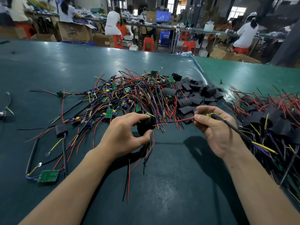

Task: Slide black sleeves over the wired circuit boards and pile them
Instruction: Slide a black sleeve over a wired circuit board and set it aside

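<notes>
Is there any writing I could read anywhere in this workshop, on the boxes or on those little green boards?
"Tempo", printed upside down on the open cardboard box across the aisle; the smaller print beneath it is too blurred to read.
Green circuit boards on the table: any markings are too small to read.
Blue screen at the back: nothing legible.

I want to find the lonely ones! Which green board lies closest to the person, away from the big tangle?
The green board at the table's near left, beside the left forearm. It lies bare with no sleeve, well apart from the big tangle of wired boards farther back.
</notes>
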Action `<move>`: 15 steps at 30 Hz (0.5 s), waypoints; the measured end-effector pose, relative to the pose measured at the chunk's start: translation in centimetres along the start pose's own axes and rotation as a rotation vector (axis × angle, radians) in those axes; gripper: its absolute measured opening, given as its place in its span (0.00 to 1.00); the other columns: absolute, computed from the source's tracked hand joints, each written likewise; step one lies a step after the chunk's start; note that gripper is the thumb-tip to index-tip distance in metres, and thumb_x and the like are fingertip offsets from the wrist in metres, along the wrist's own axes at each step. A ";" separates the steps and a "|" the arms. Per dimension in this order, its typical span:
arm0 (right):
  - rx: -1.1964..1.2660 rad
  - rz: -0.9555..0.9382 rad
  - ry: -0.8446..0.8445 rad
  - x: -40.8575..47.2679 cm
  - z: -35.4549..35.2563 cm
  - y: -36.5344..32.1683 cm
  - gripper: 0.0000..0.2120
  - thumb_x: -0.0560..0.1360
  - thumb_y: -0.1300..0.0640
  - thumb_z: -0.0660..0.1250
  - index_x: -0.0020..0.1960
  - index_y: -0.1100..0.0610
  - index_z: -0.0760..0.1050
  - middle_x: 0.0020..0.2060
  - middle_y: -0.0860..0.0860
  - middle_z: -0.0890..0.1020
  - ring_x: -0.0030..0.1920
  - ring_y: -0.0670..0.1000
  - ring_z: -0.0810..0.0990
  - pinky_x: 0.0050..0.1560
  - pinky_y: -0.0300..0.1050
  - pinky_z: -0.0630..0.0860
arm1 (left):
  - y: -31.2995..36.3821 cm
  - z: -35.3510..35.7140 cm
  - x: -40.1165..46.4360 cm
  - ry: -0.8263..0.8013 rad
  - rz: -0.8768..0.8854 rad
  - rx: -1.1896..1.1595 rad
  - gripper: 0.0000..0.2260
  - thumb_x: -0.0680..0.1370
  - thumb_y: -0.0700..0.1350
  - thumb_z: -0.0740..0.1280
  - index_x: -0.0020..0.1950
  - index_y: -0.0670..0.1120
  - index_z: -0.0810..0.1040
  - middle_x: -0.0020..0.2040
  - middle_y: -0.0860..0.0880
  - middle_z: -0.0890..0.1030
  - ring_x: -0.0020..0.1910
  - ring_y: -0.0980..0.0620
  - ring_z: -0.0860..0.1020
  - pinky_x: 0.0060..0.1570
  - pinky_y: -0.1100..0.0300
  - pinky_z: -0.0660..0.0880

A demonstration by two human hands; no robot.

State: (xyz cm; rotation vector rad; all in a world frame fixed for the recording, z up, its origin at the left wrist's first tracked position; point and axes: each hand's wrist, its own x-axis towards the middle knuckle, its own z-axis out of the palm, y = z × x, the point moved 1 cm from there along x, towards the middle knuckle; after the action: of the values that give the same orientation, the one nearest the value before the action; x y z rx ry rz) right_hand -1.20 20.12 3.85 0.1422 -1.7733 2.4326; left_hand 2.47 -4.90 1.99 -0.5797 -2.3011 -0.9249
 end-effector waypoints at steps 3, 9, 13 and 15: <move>-0.023 0.008 -0.061 -0.3 0.2 0.0 0.13 0.70 0.74 0.68 0.42 0.57 0.82 0.35 0.51 0.83 0.36 0.47 0.81 0.38 0.37 0.78 | -0.2 0.0 0.0 0.007 -0.001 0.005 0.16 0.70 0.44 0.75 0.56 0.42 0.83 0.47 0.50 0.84 0.44 0.52 0.81 0.49 0.52 0.79; -0.067 -0.030 -0.040 -1.3 2.3 0.3 0.13 0.67 0.71 0.73 0.48 0.61 0.75 0.38 0.57 0.85 0.37 0.53 0.84 0.40 0.41 0.81 | 0.3 0.6 0.0 0.004 0.164 0.211 0.15 0.68 0.46 0.75 0.53 0.44 0.85 0.49 0.51 0.86 0.45 0.51 0.83 0.47 0.50 0.73; -0.088 0.101 -0.070 -2.6 4.1 1.3 0.13 0.68 0.62 0.76 0.48 0.62 0.75 0.39 0.61 0.85 0.36 0.56 0.85 0.34 0.42 0.80 | 0.6 0.8 0.2 0.039 0.224 0.269 0.16 0.69 0.47 0.74 0.55 0.43 0.85 0.49 0.50 0.85 0.45 0.48 0.82 0.48 0.55 0.72; -0.081 0.142 -0.088 -3.1 4.9 1.8 0.15 0.69 0.56 0.74 0.50 0.64 0.75 0.41 0.61 0.86 0.35 0.56 0.85 0.32 0.41 0.80 | 0.6 0.8 0.2 0.060 0.233 0.301 0.17 0.70 0.47 0.73 0.57 0.43 0.84 0.50 0.49 0.85 0.45 0.46 0.82 0.47 0.52 0.73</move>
State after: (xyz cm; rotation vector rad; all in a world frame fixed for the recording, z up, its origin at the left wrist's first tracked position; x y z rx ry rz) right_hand 1.54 14.74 3.22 0.1208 -1.9809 2.4802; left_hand 2.35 -3.91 1.95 -0.6609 -2.2043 -0.4693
